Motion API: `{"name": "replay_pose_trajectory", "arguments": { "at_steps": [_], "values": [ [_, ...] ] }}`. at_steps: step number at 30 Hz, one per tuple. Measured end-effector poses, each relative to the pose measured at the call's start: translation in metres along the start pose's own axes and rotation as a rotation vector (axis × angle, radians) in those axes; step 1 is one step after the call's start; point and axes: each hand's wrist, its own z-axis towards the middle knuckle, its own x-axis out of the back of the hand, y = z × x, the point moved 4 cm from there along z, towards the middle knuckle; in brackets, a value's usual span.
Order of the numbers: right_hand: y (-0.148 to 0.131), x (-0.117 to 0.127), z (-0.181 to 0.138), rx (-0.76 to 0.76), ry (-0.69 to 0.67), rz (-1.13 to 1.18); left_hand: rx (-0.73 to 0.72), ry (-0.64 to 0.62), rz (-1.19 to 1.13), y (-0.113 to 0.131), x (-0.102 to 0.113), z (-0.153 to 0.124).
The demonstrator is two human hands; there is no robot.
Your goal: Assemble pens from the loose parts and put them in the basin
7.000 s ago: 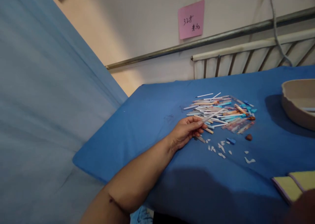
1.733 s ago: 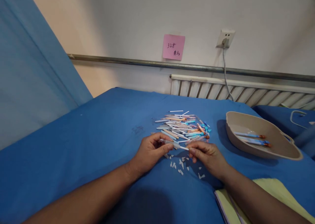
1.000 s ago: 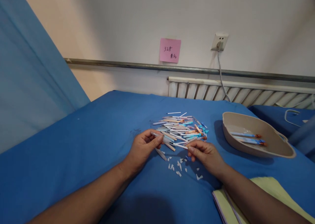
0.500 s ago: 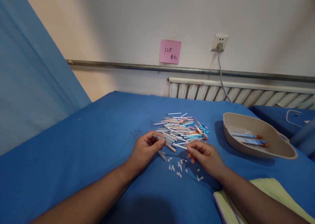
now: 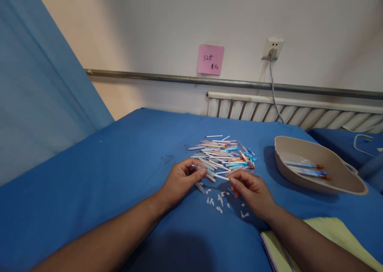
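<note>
A clear, translucent pen barrel is pinched between the thumb and fingers of my left hand. With its fingertips, my right hand grips the end of a white pen refill. The refill's other end meets the barrel's opening and seems to be partly inside it. Just behind my hands lies a loose pile of pen parts: refills, barrels and coloured pieces in orange, light blue and grey. Several small white pen tips are scattered on the blue cloth in front of my hands.
To the right stands a beige basin with several pens in it. A folded yellow cloth lies under my right forearm. Blue sheeting covers the table. Behind it are a radiator and a metal rail.
My hands have come slightly closer together, and a shorter length of the refill shows between them. The view has shifted a little.
</note>
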Motion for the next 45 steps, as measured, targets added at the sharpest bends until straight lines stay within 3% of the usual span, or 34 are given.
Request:
{"name": "replay_pose_trajectory", "arguments": {
  "at_steps": [5, 12, 28, 45],
  "values": [
    [-0.005, -0.010, -0.002, -0.014, -0.031, 0.016, 0.052, -0.094, 0.027, -0.012, -0.012, -0.002],
    [-0.006, -0.013, -0.002, -0.056, -0.039, 0.088, 0.011, -0.095, 0.060, -0.011, -0.019, -0.005],
    [-0.005, 0.003, 0.001, 0.007, -0.085, -0.008, -0.031, -0.013, 0.058, 0.002, -0.010, -0.009],
    [0.000, 0.008, 0.005, 0.001, -0.037, 0.041, -0.028, 0.040, 0.000, 0.002, 0.006, 0.004]
  ]
}}
